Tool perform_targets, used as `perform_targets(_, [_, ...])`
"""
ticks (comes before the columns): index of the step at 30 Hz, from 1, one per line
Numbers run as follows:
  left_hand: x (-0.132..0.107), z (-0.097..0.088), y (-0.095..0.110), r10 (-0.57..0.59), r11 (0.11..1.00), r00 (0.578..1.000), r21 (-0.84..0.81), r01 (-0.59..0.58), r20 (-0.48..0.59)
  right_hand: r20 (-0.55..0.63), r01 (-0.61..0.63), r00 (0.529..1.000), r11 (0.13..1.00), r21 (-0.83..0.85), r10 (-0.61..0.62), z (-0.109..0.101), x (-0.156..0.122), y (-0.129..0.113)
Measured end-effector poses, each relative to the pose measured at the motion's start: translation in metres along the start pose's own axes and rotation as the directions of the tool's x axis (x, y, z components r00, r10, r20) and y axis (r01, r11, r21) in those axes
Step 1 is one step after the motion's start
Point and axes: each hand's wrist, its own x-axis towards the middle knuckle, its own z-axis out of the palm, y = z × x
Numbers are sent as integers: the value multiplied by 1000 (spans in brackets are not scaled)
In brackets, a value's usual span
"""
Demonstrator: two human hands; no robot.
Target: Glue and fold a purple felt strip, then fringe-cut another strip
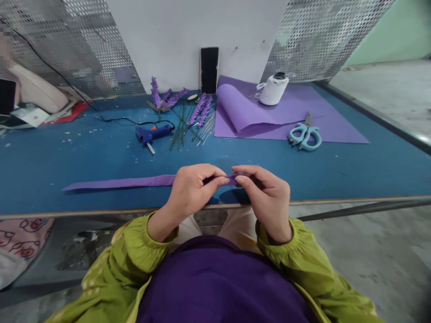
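Note:
A long narrow purple paper strip (128, 182) stretches leftward over the table, its tapered end lying at the far left. My left hand (195, 186) pinches the strip between thumb and fingertips near its right end. Just beside it, my right hand (266, 193) pinches the same strip, with only a short piece showing between the two hands. The strip's end inside my right fingers is hidden. Both hands are close to the table's front edge.
Behind my hands are a blue glue gun (153, 134) with a black cord, purple flower sprigs (201, 110), green stems (182, 130) and thin wires. Light-blue scissors (305, 134) rest on purple sheets (289, 130), near a white-covered container (274, 91). A phone (209, 70) leans upright on the back board.

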Motion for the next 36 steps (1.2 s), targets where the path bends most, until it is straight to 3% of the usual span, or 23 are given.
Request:
perform_targets(6, [-1,3,0,-7,1000,1000,-21,7,11,6,23,1000,999,-46,-23,-3,-1,0])
perform_targets(12, [-1,6,1,31,999,998,14,-30,-55,39,6,999,999,-45,-4,1,-2,0])
perform_targets(17, [1,-3,-4,-69,995,998,69,69,-4,-54,-7,999,996,-84,2,-8,0,1])
perform_targets(20, [1,-9,-7,-43,991,999,128,43,-1,-91,-44,995,996,-83,37,-11,2,0])
perform_targets(23, [1,-9,-8,-5,991,1000,135,5,0,-42,-59,998,994,-87,56,-10,3,0])
perform_targets(27, [1,-11,-9,-71,991,996,116,64,56,-95,-57,994,993,-103,47,-13,3,3])
perform_targets(31, [-1,-19,-10,-97,985,994,146,90,42,-214,-102,972,995,-11,97,-19,6,7])
perform_targets(36, [0,-16,-10,-87,984,994,158,76,60,-142,-185,969,976,117,201,-15,9,9])
